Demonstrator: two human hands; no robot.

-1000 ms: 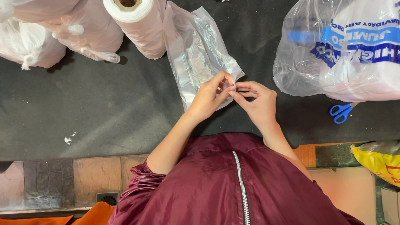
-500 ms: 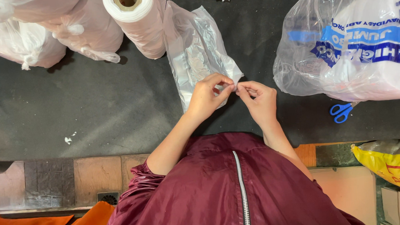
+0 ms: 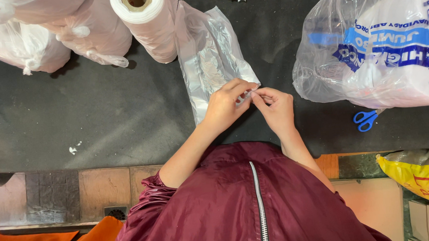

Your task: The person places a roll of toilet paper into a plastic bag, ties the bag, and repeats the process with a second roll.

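Both hands, left hand (image 3: 223, 108) and right hand (image 3: 275, 107), pinch the near corner of a clear plastic bag (image 3: 211, 57) on the dark bench (image 3: 102, 116); its mouth appears unopened, the bag flat.

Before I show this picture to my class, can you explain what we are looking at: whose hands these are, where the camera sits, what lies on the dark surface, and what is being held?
The camera is worn on a person's head and looks straight down, so the maroon zipped jacket fills the bottom. The left hand and right hand meet at the corner of a clear plastic bag, pinching its edge with their fingers. On the black table lie a roll of plastic bags, tied pale bundles, a large printed bag and blue scissors.
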